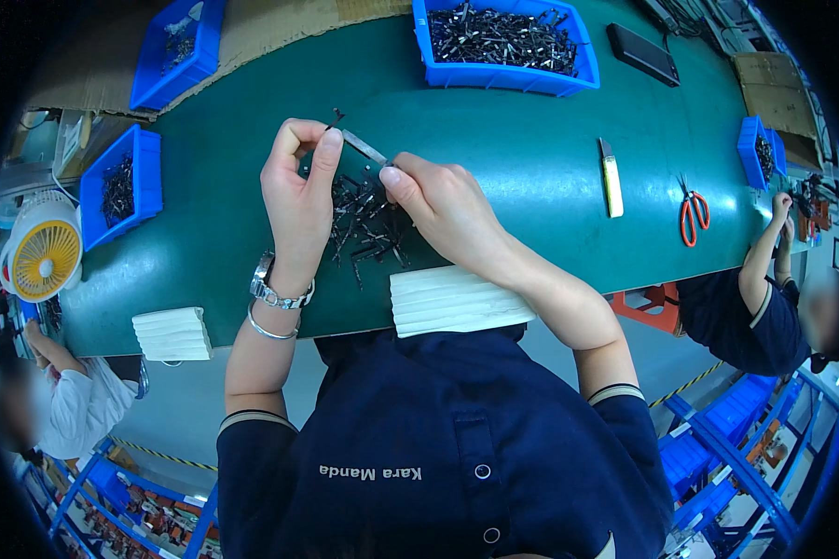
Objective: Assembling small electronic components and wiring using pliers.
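Note:
Pinched between the thumb and fingers of my left hand [300,191] is a small black part [336,116], its forked tip sticking up past the fingertips. My right hand [449,207] is closed on a flat, narrow metal blade [364,147] that reaches toward the left fingertips. The blade's handle end is hidden in the right fist. Under and between both hands lies a loose pile of small black parts [371,233] on the green table [513,158]. A metal watch [280,293] and a bangle sit on my left wrist.
A blue bin [513,86] full of black parts stands at the back; more blue bins [149,182] are at the left. To the right lie a yellow-handled cutter [612,182], red-handled scissors [694,219] and a black device [643,54]. Co-workers sit at both ends.

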Demonstrator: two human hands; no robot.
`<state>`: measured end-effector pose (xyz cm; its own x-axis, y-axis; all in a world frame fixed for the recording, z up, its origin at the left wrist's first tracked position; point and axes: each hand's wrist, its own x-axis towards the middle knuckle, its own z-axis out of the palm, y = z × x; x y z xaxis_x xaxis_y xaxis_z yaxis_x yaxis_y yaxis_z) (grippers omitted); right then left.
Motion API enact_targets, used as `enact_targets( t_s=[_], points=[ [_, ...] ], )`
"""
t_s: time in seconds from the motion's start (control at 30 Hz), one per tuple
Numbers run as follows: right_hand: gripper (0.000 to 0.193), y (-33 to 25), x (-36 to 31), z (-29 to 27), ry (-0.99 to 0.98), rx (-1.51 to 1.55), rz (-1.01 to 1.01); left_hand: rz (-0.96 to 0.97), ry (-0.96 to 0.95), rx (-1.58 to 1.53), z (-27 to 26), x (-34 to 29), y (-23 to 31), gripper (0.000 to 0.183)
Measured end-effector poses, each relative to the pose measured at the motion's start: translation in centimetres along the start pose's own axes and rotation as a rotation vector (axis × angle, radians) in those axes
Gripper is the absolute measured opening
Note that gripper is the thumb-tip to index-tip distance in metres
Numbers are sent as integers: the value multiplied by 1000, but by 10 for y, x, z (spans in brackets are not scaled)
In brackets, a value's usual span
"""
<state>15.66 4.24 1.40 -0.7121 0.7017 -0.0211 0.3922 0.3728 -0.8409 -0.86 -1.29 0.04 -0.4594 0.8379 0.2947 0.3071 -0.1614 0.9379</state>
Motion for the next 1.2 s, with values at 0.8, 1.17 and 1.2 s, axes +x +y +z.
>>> enact_targets(
  t_s=[0.8, 1.17, 1.2],
  points=[
    [51, -13, -5, -3, -334, 881, 224, -299, -211, -759, 4, -3, -12, 17],
    [48, -2, 0, -3, -375, 839, 229, -140, -65, -412, 2, 2, -2, 15],
    [47, -2, 0, -1, -355, 856, 200, -139, -67, -411, 3, 0, -3, 15]
  ],
)
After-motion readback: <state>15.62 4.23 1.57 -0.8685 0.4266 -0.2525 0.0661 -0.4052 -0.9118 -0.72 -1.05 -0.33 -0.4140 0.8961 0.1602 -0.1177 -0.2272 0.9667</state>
